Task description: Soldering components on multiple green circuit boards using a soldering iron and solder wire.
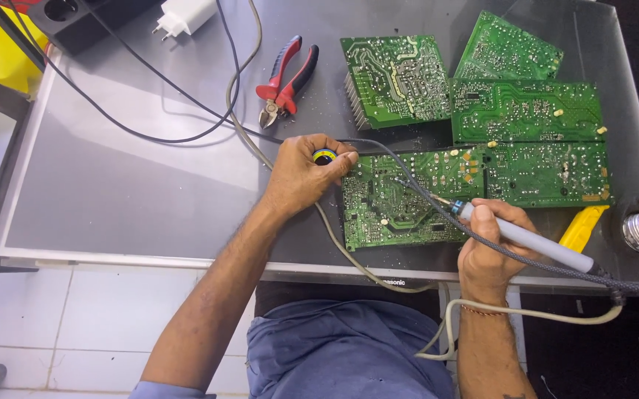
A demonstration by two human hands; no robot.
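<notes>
The green circuit board point(400, 203) lies solder-side up at the near edge of the grey table point(112, 185), flat so its joints face the iron. The right hand point(485, 247) is closed around a grey soldering iron point(522, 236), held like a pen, with the tip angled down and left onto the board. The left hand point(304, 174) is curled around a small solder spool point(325, 156) at the board's far-left corner, wrist resting on the table. Three more boards point(526, 111) lie beyond; red-handled cutters point(286, 81) sit farther left.
</notes>
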